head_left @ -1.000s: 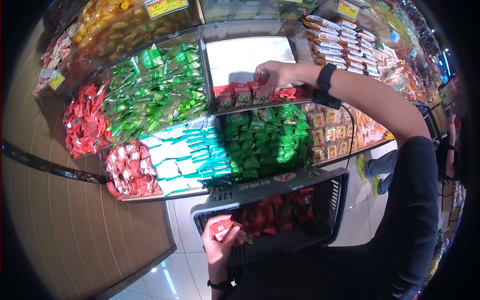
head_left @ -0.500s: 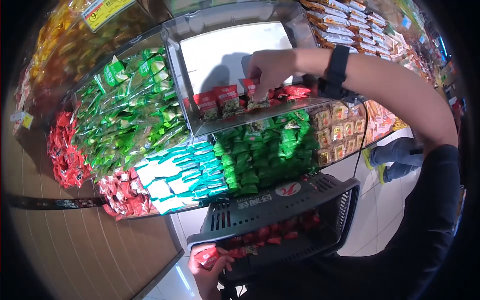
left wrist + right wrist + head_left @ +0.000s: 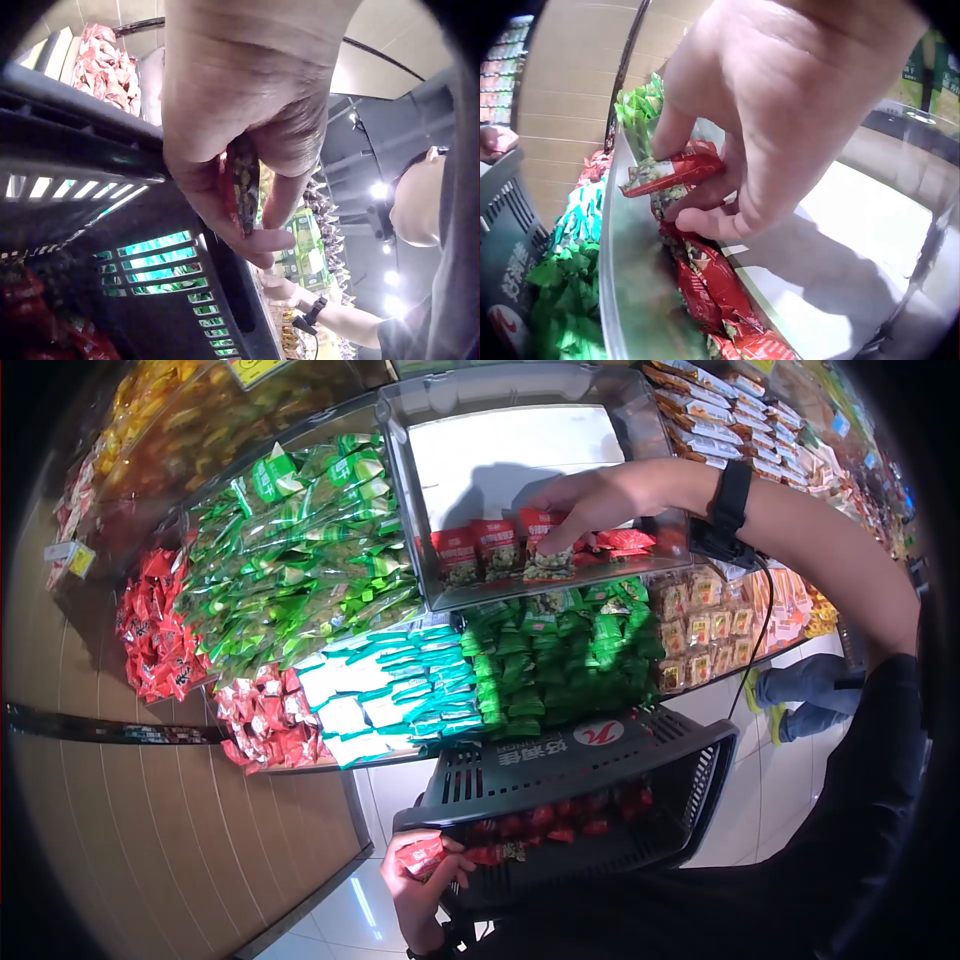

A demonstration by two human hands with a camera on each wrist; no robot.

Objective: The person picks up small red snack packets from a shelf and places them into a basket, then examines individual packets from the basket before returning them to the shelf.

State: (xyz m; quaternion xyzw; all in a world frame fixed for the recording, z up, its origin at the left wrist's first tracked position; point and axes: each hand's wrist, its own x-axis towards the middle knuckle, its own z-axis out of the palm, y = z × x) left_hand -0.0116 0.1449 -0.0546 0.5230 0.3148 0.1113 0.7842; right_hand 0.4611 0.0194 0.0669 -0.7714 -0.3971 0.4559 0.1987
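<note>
My right hand point(image 3: 590, 505) reaches into a clear bin point(image 3: 435, 575) with a white base, its fingers around a red packet point(image 3: 540, 520). In the right wrist view, the right hand point(image 3: 772, 112) has thumb and fingers about a red and green packet point(image 3: 671, 171), above more red packets point(image 3: 712, 289) lined along the bin's front wall. My left hand point(image 3: 418, 885) holds another red packet point(image 3: 420, 857) at the basket's left rim. The left wrist view shows that packet point(image 3: 244, 184) edge-on between the fingers of the left hand point(image 3: 247, 97).
A dark basket point(image 3: 570, 755) with several red packets point(image 3: 545, 822) inside stands below the shelf. Green packets point(image 3: 530, 670), teal and white packets point(image 3: 400, 695) and long green packs point(image 3: 300, 550) surround the bin. Another person's legs point(image 3: 815, 690) show at the right.
The view has moved closer to the bin and shifted. My right hand stays at the packets there with its fingers lower; my left hand still holds its packet by the basket.
</note>
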